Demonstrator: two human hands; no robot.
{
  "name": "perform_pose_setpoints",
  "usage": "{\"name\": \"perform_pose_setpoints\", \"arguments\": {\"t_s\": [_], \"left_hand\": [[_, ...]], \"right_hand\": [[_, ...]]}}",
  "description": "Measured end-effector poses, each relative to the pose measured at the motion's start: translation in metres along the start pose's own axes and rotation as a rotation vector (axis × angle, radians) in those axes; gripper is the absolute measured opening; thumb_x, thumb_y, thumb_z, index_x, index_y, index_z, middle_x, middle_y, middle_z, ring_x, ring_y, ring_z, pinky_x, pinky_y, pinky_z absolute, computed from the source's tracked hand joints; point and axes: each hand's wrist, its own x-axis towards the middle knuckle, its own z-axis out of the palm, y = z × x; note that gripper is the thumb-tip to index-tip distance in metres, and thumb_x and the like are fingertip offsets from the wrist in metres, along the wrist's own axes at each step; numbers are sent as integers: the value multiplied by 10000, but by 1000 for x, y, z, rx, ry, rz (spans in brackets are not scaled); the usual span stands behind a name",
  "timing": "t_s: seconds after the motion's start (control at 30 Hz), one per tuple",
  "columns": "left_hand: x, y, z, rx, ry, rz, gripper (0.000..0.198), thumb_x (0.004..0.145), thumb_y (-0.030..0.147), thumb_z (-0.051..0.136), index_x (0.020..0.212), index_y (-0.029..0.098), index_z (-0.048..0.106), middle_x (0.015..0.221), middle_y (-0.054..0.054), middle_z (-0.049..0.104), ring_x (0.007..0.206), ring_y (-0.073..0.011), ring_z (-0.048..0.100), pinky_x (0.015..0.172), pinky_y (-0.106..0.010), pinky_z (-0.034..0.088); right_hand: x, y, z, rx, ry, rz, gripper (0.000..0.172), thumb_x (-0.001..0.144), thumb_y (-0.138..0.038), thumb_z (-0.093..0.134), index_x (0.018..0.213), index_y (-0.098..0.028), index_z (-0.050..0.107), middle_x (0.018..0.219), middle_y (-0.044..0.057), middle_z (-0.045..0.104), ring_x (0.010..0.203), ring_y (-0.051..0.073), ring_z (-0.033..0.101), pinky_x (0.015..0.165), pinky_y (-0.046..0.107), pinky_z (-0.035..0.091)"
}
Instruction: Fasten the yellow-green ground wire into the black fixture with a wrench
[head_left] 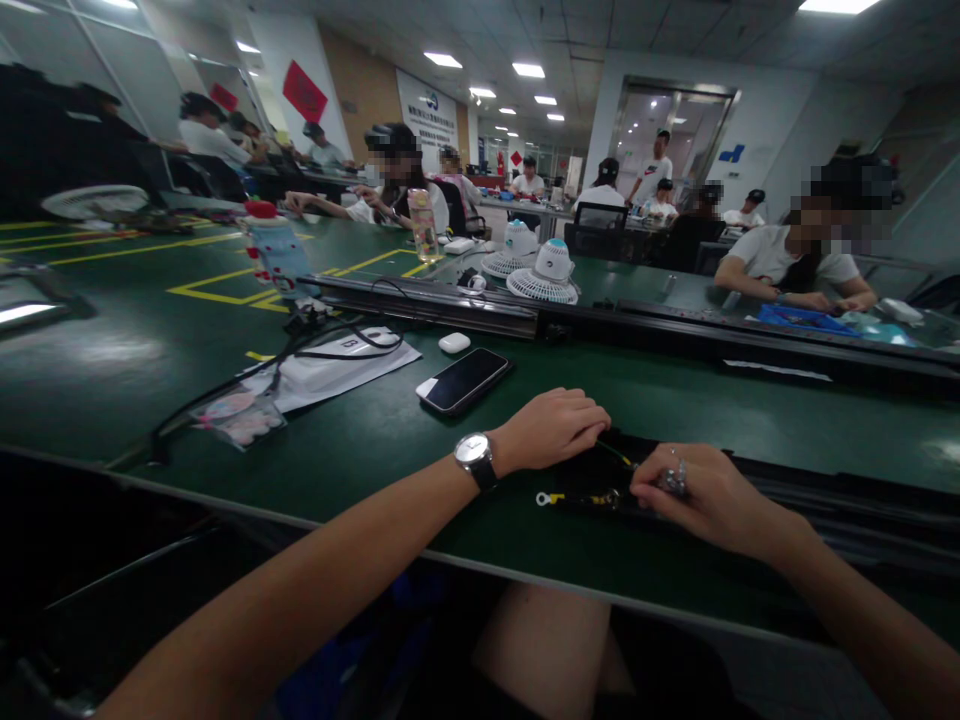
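Both hands, left hand [551, 428] and right hand [694, 490], pinch-grip the thin yellow-and-black ring-terminal wire [577, 497]; tugging unevenly could slip it free.

**Fingertips and cable mostly hiding from view**

The left hand [551, 428] is covering its own fingertips, curling them under. The right hand [694, 490] is concealing the yellow-green cable [581, 497] beneath its fingers, so any grip is staying unclear. Both forearms are running off the bottom edge.
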Motion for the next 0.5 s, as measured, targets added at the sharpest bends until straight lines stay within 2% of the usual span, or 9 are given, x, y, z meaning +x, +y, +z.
{"name": "perform_pose_setpoints", "arguments": {"t_s": [0.1,0.27,0.5], "left_hand": [[0,1,-1,0,-8,3,272,1046,248,378,1116,171,629,1048,-55,689,926,-185,577,864,-322,431],[1,1,-1,-6,-20,-8,288,1054,261,359,1130,181,625,1077,-60,683,922,-186,575,861,-328,429],[1,1,0,-13,-8,-5,285,1051,251,358,1104,182,629,1061,-54,688,922,-183,579,859,-328,428]], "right_hand": [[-1,1,-6,-24,24,-53,164,1036,-282,508,943,-217,627,791,29,687,699,180,625,686,305,451],[-3,0,-6,66,74,32,150,1032,-299,535,944,-221,629,745,-12,694,636,141,646,637,260,442],[0,-2,-1,71,35,54,157,1014,-345,593,931,-226,655,770,-19,708,633,132,652,631,244,443]]}}
